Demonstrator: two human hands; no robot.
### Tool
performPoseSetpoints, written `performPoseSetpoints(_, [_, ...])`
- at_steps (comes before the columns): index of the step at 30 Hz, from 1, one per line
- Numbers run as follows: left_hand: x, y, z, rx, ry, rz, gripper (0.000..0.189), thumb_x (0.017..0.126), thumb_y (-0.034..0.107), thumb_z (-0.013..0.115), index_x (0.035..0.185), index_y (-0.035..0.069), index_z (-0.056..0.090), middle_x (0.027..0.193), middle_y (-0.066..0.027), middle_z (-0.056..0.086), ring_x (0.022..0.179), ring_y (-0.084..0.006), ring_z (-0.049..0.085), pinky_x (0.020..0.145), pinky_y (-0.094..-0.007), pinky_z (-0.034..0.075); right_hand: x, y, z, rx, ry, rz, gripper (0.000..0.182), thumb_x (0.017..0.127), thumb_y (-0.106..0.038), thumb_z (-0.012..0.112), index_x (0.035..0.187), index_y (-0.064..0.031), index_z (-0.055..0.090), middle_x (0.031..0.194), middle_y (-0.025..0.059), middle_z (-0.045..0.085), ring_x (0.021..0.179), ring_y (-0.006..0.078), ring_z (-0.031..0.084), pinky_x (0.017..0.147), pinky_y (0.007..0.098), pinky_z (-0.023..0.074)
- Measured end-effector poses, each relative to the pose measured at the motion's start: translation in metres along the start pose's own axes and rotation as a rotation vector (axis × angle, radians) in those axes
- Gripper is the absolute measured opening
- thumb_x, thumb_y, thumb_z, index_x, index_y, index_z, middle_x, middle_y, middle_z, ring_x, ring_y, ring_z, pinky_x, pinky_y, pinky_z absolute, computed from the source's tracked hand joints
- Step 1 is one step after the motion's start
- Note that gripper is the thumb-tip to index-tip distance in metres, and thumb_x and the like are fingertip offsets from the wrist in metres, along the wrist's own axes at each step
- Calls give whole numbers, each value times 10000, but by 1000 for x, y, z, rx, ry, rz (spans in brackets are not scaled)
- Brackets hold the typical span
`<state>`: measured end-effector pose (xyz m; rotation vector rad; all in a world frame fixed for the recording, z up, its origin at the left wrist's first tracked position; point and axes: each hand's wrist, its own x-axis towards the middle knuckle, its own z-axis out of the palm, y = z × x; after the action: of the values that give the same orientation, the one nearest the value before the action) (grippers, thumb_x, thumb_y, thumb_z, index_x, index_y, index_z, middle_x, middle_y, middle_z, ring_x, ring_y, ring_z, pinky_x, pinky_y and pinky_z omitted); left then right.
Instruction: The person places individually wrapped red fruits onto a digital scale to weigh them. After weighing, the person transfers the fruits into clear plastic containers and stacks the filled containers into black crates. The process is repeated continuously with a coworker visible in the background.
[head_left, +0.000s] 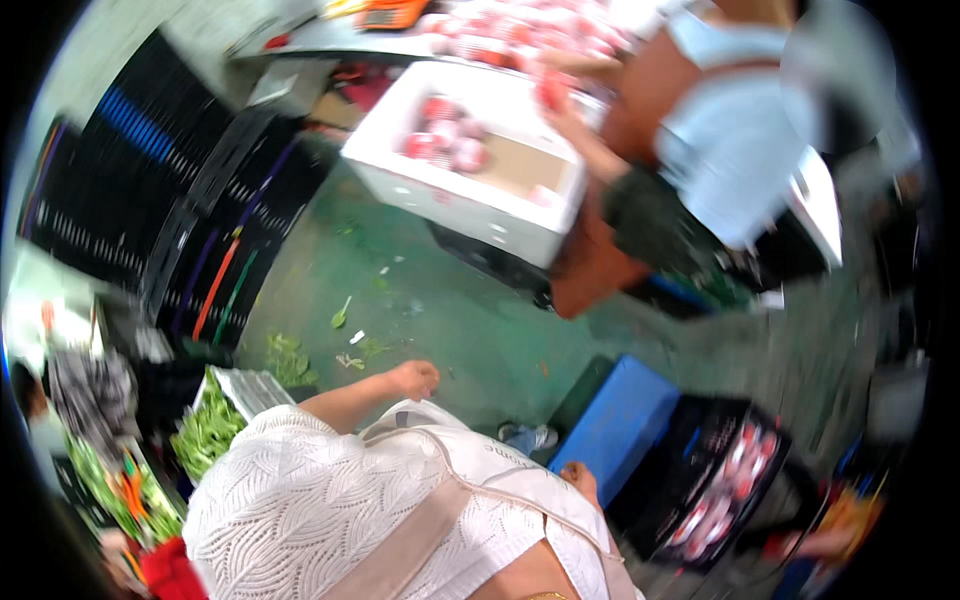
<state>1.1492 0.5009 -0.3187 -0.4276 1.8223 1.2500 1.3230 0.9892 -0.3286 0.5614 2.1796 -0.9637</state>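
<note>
My left hand hangs in front of my white apron with its fingers curled; whether it holds anything is unclear. Low at my other side is my right hand, near a blue box, its fingers partly hidden. Across the green floor, a white foam box rests on a dark support, with several red fruits in foam nets inside. A co-worker in a brown apron reaches over it with a red fruit at the hand.
Stacked black crates stand at the left. Leafy greens fill a foam box at lower left. A black crate of netted fruit is at lower right. Netted fruits cover a table at the top. Leaf scraps lie on the floor.
</note>
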Motion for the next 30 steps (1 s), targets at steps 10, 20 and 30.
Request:
performPoseSetpoints(10, [-116,-201,-230,-456,765,-309,246,881,216,638,992,4,694,789,-152,692,620,-272,671,554,-406,533,88,-388,84,-337,-395,-602,384,918,-293,677,1210,-46,649,1044,178,720,966,322,703,844,391,552])
performPoseSetpoints(20, [-68,-124,-295,-853,570,-102,142,896,171,652,983,60,672,836,-62,671,731,-159,662,575,-335,551,140,-722,91,-90,-395,-832,306,956,-109,647,1227,32,628,975,81,698,834,112,637,764,256,532])
performPoseSetpoints(30, [-81,-146,-416,-1034,919,-377,168,873,190,655,796,51,710,739,-54,663,587,-180,626,543,-340,526,224,-954,163,-37,-674,-939,239,986,-61,607,1203,36,623,1012,69,696,845,92,635,748,226,528])
